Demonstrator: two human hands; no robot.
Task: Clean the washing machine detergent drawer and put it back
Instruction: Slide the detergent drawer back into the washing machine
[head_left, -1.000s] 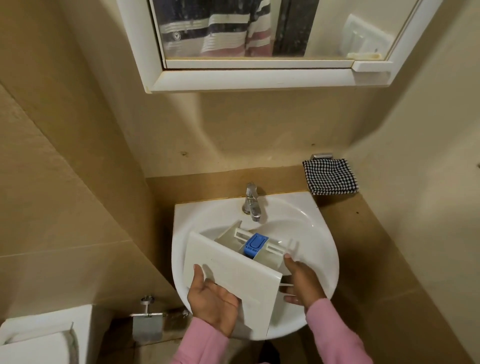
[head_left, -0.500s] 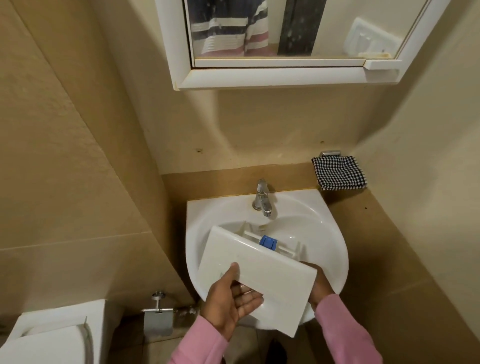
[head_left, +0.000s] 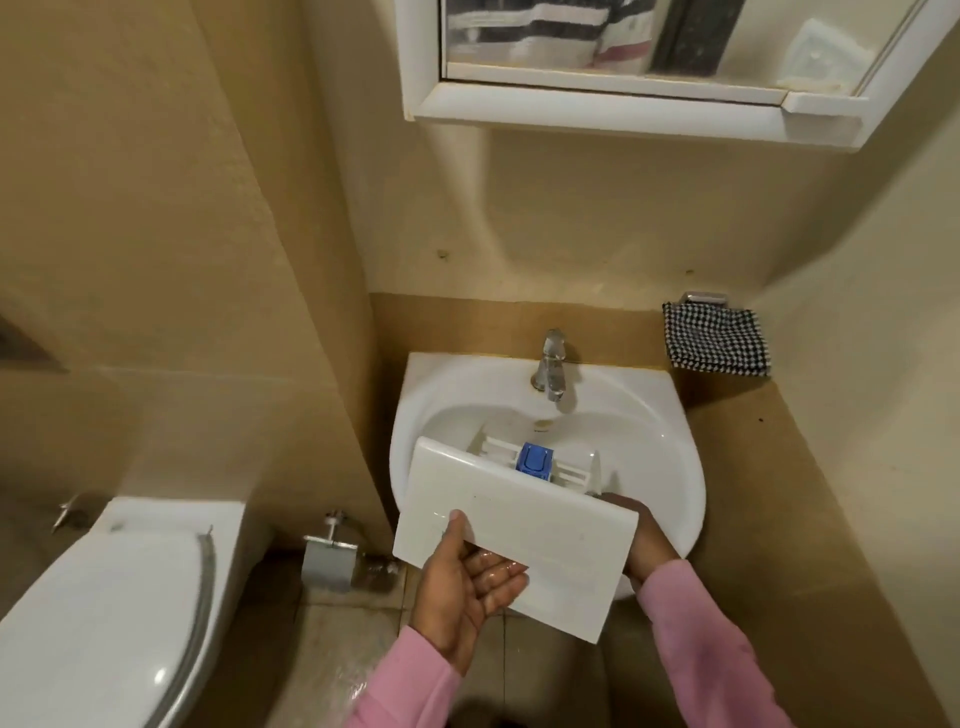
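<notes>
The white detergent drawer (head_left: 540, 525) is held over the white sink (head_left: 670, 452), its flat front panel toward me and its blue insert (head_left: 535, 460) pointing at the tap. My left hand (head_left: 462, 582) grips the panel's lower left edge, thumb on the front and wet fingers beneath. My right hand (head_left: 647, 540) is mostly hidden behind the panel's right end and holds the drawer there. The chrome tap (head_left: 551, 366) shows no running water.
A checked cloth (head_left: 716, 338) hangs on the wall right of the sink. A mirror cabinet (head_left: 623, 104) juts out overhead. A toilet (head_left: 104, 613) stands at lower left, a metal paper holder (head_left: 330, 556) beside the sink. The floor below looks wet.
The drawer has tipped so its front panel faces me and has come nearer. My left hand shifted to the panel's lower edge; my right hand slipped behind it. The view swung left.
</notes>
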